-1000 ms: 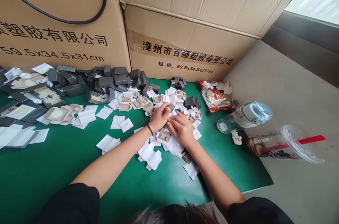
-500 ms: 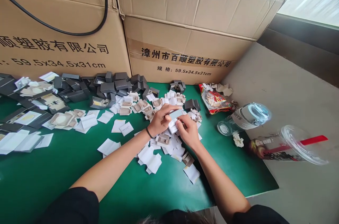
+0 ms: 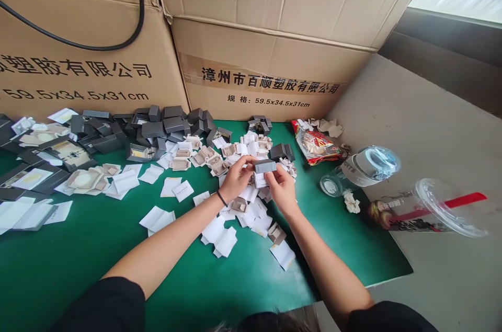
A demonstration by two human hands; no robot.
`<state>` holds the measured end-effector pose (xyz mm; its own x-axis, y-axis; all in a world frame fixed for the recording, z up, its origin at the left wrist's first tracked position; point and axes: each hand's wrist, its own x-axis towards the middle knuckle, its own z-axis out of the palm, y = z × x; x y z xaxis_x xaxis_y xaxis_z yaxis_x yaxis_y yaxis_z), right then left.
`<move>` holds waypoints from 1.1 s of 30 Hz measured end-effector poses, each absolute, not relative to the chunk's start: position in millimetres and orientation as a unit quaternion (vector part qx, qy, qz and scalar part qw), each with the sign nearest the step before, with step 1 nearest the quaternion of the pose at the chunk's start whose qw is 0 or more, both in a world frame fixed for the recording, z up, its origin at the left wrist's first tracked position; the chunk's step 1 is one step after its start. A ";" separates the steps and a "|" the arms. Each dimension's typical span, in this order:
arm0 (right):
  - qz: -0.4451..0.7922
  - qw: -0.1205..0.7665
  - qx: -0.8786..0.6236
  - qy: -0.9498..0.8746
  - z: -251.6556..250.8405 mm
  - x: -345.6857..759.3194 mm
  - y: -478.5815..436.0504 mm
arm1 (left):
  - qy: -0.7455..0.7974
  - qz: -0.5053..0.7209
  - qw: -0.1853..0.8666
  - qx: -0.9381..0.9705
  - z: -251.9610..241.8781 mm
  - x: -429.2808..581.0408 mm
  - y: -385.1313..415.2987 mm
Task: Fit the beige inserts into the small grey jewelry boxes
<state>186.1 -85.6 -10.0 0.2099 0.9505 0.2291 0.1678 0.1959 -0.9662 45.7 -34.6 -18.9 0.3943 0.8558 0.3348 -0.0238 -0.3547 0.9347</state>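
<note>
My left hand (image 3: 237,177) and my right hand (image 3: 281,189) meet above a heap of small white cards and beige inserts (image 3: 243,206) on the green mat (image 3: 98,259). Between their fingertips they pinch a small grey box (image 3: 265,167), with a white card (image 3: 260,180) just under it. A dark band circles my left wrist. More small grey boxes (image 3: 172,123) are piled against the cardboard cartons behind.
Two large cardboard cartons (image 3: 259,34) wall off the back. A snack packet (image 3: 316,146), a glass jar on its side (image 3: 363,167) and a tipped plastic cup with a red straw (image 3: 431,209) lie to the right. Larger grey trays and cards (image 3: 43,164) lie at the left.
Both hands have risen off the heap. They now hold a small grey box between them, with a white card just under it.
</note>
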 end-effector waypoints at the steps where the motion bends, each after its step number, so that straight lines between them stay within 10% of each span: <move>1: 0.323 0.573 -0.536 -0.529 -11.8 185.8 -85.1 | 0.304 0.444 0.487 0.688 -21.3 45.5 -33.8; 33: 0.366 0.627 -0.535 -0.434 -26.7 190.4 -70.8 | 0.197 0.445 0.321 0.812 -14.7 47.4 -25.9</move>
